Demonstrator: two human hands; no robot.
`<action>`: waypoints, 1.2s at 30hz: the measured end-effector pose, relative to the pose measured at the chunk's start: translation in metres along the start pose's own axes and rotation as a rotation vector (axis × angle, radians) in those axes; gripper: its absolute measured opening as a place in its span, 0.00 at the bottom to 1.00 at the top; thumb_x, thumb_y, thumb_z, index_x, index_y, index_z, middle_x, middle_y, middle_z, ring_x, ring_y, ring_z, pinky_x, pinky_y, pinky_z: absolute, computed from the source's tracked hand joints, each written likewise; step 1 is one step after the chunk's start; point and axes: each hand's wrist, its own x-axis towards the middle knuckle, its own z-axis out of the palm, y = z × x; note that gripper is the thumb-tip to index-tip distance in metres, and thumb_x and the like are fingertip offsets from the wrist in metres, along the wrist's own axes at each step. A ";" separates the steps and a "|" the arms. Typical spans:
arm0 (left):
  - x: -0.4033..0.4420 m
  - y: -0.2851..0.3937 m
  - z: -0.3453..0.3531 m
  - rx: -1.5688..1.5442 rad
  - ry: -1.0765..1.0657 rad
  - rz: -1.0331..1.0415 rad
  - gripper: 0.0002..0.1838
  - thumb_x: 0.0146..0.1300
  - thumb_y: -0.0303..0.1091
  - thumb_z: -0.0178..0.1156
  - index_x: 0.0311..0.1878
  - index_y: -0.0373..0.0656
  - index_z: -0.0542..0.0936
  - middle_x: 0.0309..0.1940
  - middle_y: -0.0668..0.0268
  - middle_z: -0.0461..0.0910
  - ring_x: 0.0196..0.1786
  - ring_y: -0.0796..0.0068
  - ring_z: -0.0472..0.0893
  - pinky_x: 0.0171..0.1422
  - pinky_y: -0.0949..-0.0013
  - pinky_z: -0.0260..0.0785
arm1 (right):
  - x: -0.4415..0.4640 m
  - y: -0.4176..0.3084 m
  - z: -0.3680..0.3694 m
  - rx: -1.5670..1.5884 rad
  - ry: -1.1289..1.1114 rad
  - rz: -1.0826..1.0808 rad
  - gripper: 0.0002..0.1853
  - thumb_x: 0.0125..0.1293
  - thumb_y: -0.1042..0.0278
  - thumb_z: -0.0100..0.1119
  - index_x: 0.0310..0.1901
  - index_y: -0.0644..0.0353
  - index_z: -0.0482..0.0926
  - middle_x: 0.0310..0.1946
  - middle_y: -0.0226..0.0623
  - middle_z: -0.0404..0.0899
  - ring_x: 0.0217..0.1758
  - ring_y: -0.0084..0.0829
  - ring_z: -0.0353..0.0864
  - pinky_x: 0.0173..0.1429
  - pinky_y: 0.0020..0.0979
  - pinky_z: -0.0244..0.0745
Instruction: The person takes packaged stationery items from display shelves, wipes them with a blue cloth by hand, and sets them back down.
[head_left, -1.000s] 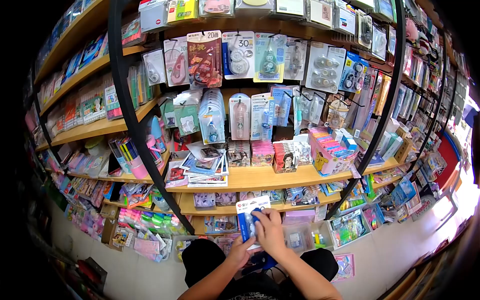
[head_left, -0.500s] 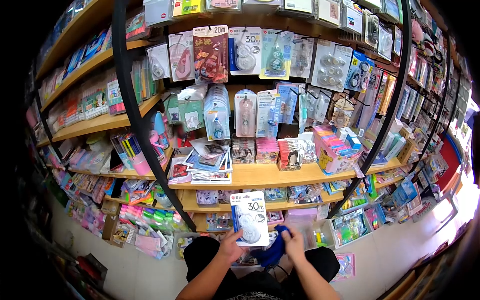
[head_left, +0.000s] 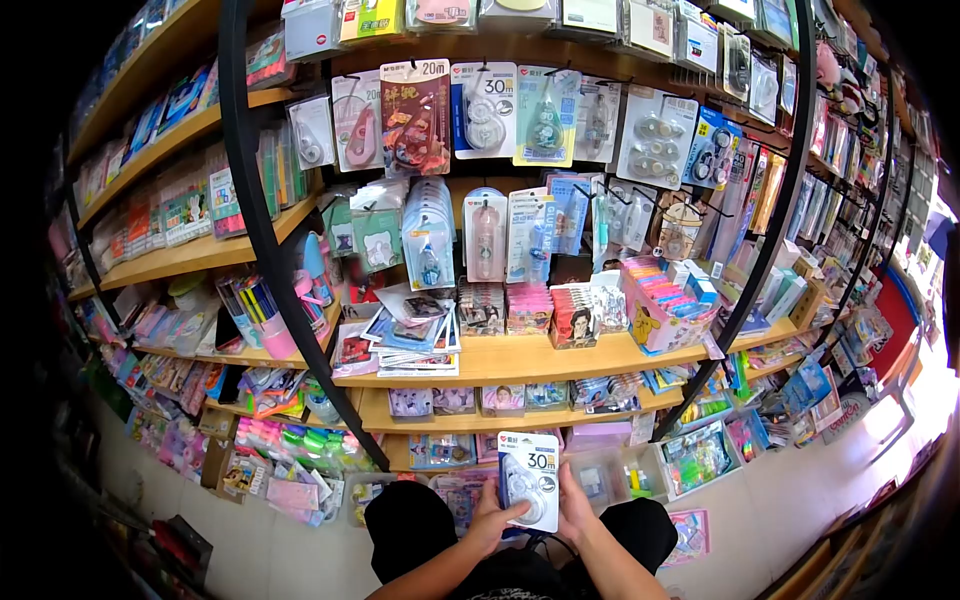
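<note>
A carded correction tape pack (head_left: pixel 530 480), white with a blue left edge and "30m" printed on it, is held upright above my lap. My left hand (head_left: pixel 490 520) grips its lower left side, thumb across the front. At the right edge, my right hand (head_left: pixel 576 508) closes on the card, its other fingers partly hidden behind. A matching correction tape pack (head_left: pixel 485 110) hangs on the rack ahead, between a red 20m pack (head_left: pixel 415 118) and a yellow-and-blue pack (head_left: pixel 546 118). The dark blue cloth seen earlier does not show.
A wooden shelf (head_left: pixel 500 362) ahead carries a pile of flat packs (head_left: pixel 412 335) and a pink box (head_left: pixel 660 325) of small goods. Black posts (head_left: pixel 265 230) flank the rack. Open bins (head_left: pixel 700 458) stand low on the right, near the floor.
The correction tape pack has moved down and right, between both hands. My right hand has gone from the dark blue cloth to the pack's right edge, and the cloth has left view.
</note>
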 end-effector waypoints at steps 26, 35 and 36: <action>0.030 0.014 -0.013 0.045 -0.068 -0.004 0.21 0.61 0.27 0.57 0.58 0.39 0.68 0.44 0.65 0.77 0.39 0.78 0.78 0.39 0.73 0.74 | 0.009 0.025 -0.066 -0.324 0.092 0.023 0.14 0.62 0.74 0.56 0.50 0.67 0.73 0.41 0.38 0.80 0.40 0.26 0.79 0.44 0.24 0.74; 0.026 0.039 -0.024 -0.052 0.060 0.020 0.15 0.67 0.37 0.51 0.55 0.43 0.69 0.33 0.66 0.76 0.34 0.74 0.79 0.36 0.72 0.73 | 0.067 -0.016 -0.016 -0.426 0.157 -0.189 0.09 0.61 0.69 0.60 0.42 0.60 0.79 0.30 0.30 0.79 0.25 0.19 0.73 0.29 0.20 0.68; 0.024 0.034 -0.029 -0.036 0.059 -0.001 0.12 0.67 0.36 0.51 0.51 0.43 0.71 0.32 0.67 0.76 0.33 0.74 0.79 0.35 0.72 0.73 | 0.080 -0.021 -0.009 -0.399 0.171 -0.205 0.09 0.61 0.69 0.60 0.42 0.60 0.79 0.30 0.30 0.79 0.25 0.19 0.73 0.28 0.20 0.68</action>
